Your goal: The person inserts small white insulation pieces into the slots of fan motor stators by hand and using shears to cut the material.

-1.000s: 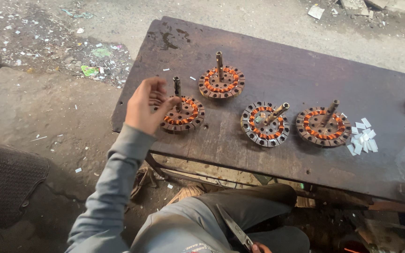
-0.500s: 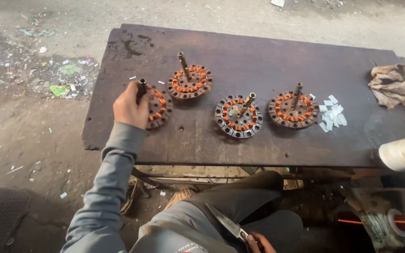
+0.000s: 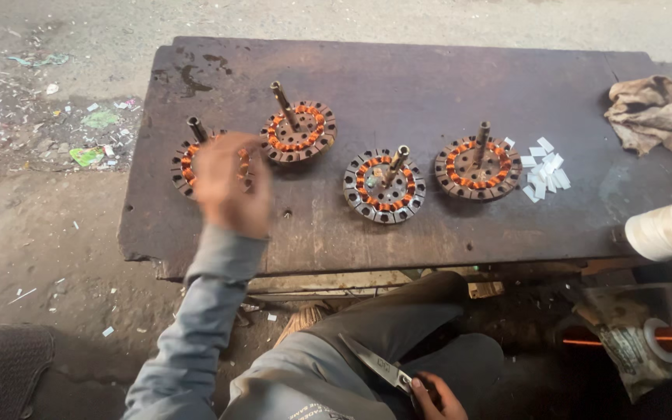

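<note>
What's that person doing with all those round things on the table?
A person sits at a dark workbench with four round motor cores wound in copper wire. Their left hand, blurred, is over the leftmost core; whether it grips it is unclear. Their right hand holds scissors down in the lap. Three more cores sit in a row, with small white slips, a rag and a spool of pale thread to the right.

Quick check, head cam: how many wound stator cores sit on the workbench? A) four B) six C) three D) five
A: four round cores with copper windings and upright shafts stand on the bench: the leftmost core partly behind the left hand, then three more.
</note>
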